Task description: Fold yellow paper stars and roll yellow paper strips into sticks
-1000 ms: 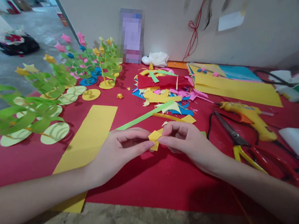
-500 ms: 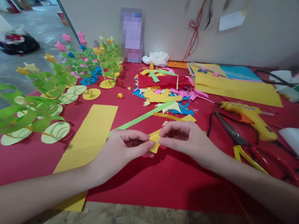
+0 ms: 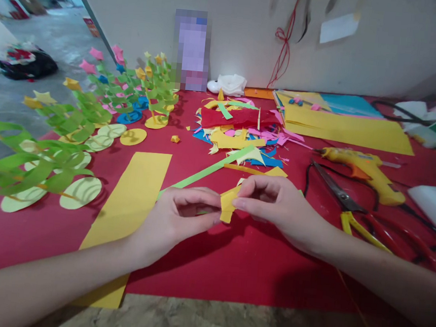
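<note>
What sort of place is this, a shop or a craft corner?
Most likely a paper-craft worktable. Paper scraps, a glue gun and scissors lie on the red table with green paper plants, and the left hand and right hand pinch a folded yellow paper piece.

Even daylight, soft shadows, corners dark, edges warped.

Glue gun [image 3: 365,174], scissors [image 3: 351,208], paper scraps [image 3: 239,132], green paper plants [image 3: 50,164] on red table [image 3: 232,266].
</note>
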`<control>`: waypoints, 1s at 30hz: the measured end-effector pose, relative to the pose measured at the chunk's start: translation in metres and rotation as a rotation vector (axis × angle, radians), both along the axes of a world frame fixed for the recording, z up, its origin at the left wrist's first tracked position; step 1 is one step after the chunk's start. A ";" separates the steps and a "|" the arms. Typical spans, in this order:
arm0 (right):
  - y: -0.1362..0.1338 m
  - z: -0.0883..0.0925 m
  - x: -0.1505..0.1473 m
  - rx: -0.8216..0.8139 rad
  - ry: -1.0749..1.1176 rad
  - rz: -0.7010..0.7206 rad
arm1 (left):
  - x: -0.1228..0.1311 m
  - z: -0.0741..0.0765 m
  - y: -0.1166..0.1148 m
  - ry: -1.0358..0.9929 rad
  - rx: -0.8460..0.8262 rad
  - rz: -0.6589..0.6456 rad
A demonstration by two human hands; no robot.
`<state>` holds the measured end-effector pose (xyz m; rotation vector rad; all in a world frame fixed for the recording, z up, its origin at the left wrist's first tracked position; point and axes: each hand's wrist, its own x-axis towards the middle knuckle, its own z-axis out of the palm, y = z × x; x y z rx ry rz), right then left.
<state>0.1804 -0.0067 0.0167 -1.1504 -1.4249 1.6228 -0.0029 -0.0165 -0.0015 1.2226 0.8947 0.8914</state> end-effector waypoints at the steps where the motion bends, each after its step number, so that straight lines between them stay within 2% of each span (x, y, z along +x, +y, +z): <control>1: 0.000 0.000 0.000 -0.004 0.013 -0.006 | 0.001 0.001 0.000 0.008 0.015 0.003; 12: -0.004 -0.005 -0.002 -0.003 0.095 0.013 | 0.003 0.008 -0.001 0.235 0.040 0.001; 17: -0.005 -0.004 -0.003 0.020 0.070 0.068 | 0.003 0.008 -0.001 0.231 0.040 -0.006; 23: -0.004 -0.002 -0.003 0.071 -0.008 0.134 | 0.004 0.009 -0.002 0.219 0.028 -0.082; 30: -0.006 -0.002 -0.002 0.082 0.011 0.171 | 0.001 0.006 -0.001 0.162 0.070 -0.137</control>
